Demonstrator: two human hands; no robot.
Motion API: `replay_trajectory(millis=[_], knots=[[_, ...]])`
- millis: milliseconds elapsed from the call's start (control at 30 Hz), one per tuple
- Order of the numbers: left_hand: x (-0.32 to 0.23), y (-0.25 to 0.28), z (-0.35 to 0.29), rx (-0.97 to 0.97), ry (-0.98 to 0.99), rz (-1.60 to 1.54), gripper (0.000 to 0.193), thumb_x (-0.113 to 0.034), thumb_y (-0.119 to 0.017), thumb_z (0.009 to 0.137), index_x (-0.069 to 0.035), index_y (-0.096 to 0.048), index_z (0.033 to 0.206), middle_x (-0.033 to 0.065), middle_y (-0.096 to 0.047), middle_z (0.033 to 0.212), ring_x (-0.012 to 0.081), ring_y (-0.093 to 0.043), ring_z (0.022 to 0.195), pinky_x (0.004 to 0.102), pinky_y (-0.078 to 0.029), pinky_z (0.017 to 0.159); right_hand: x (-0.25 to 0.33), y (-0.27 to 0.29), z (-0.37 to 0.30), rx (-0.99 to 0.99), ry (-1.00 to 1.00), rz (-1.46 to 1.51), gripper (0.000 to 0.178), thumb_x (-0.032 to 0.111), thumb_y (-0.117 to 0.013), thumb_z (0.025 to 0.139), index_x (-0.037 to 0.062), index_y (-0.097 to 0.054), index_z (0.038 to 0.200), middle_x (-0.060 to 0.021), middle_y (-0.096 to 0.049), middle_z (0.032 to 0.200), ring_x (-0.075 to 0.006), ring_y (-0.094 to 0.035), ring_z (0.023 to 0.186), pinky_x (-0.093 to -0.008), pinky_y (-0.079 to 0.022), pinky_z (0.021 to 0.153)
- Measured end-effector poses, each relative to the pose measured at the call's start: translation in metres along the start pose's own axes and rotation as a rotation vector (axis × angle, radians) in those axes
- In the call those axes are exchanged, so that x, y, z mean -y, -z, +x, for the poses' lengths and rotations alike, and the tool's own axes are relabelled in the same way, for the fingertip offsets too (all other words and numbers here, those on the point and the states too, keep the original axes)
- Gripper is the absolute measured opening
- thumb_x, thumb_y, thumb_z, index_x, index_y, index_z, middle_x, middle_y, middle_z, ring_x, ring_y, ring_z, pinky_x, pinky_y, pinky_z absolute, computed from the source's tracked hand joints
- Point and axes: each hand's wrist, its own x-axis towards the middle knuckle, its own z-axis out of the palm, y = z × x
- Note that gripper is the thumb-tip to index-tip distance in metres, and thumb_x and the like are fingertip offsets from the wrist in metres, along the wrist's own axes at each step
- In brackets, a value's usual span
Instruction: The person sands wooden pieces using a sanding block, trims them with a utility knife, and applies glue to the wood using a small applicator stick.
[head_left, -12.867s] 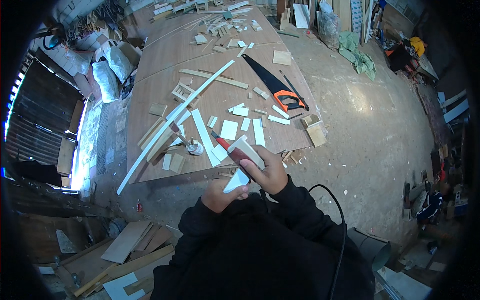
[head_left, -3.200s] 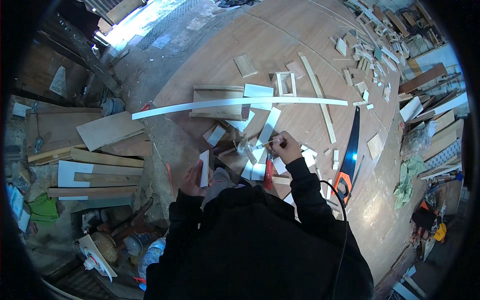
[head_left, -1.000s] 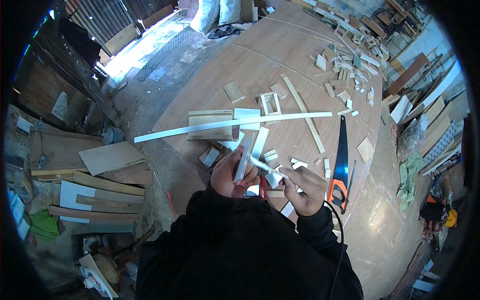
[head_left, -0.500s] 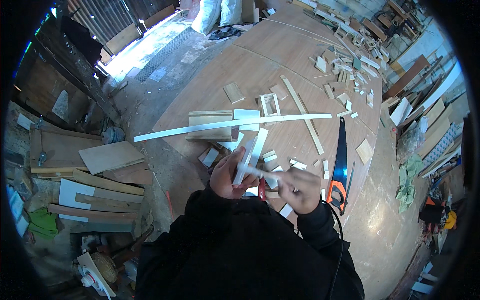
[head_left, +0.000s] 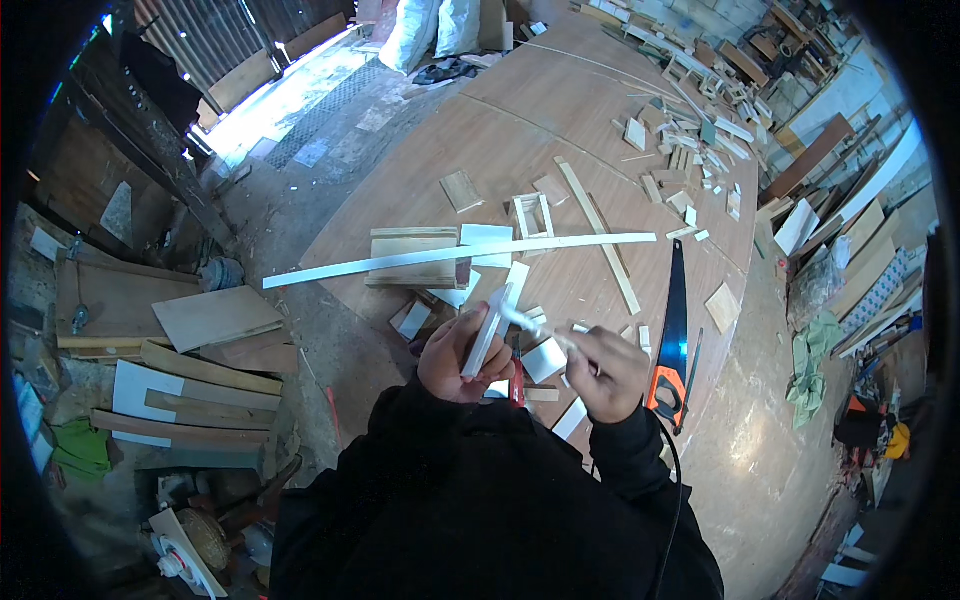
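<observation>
My left hand [head_left: 452,358] is closed around a small flat piece of wood [head_left: 486,332] with a white face, held up at a slant. My right hand [head_left: 608,372] grips a slim pale tool [head_left: 524,320], blurred by motion. Its far end is close to the upper part of the wood piece; I cannot tell whether they touch. Below the hands lies something red [head_left: 516,384], partly hidden. A handsaw [head_left: 672,340] with an orange handle rests to the right of my right hand. Small white-faced offcuts [head_left: 544,360] are scattered between the hands and beyond them.
Across the brown table [head_left: 400,180], a long white-edged strip [head_left: 460,254] lies over a wooden box-like piece [head_left: 412,268]. Farther off stand a small open wooden frame [head_left: 533,215] and a long batten [head_left: 598,235]. Many scraps [head_left: 690,150] cover the far right. Boards [head_left: 200,400] lean at left.
The tool in my right hand has swung so its far end sits higher, nearer the top of the wood piece. My left hand keeps its hold. The whole view has shifted slightly.
</observation>
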Motion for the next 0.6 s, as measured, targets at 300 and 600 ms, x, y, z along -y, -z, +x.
replay_trajectory(millis=[300, 600], knots=[[-0.006, -0.014, -0.002, -0.040, 0.046, -0.053, 0.041, -0.033, -0.030, 0.106, -0.011, -0.047, 0.075, -0.0025, -0.036, 0.049, 0.0095, -0.032, 0.045, 0.0262, -0.031, 0.051, -0.008, 0.000, 0.005, -0.084, 0.318, -0.151, 0.041, 0.000, -0.069, 0.069, 0.0015, -0.069, 0.109, -0.0065, -0.054, 0.065, -0.0209, -0.052, 0.054, -0.0323, -0.043, 0.053], [-0.004, -0.013, 0.002, 0.057, 0.009, -0.032, 0.036, -0.030, -0.032, 0.105, -0.011, -0.047, 0.079, -0.0031, -0.034, 0.046, 0.0098, -0.031, 0.043, 0.0275, -0.032, 0.051, -0.001, 0.005, 0.012, 0.057, 0.510, -0.214, 0.046, 0.001, -0.072, 0.064, 0.0026, -0.069, 0.110, -0.0055, -0.052, 0.067, -0.0205, -0.050, 0.056, -0.0330, -0.041, 0.051]])
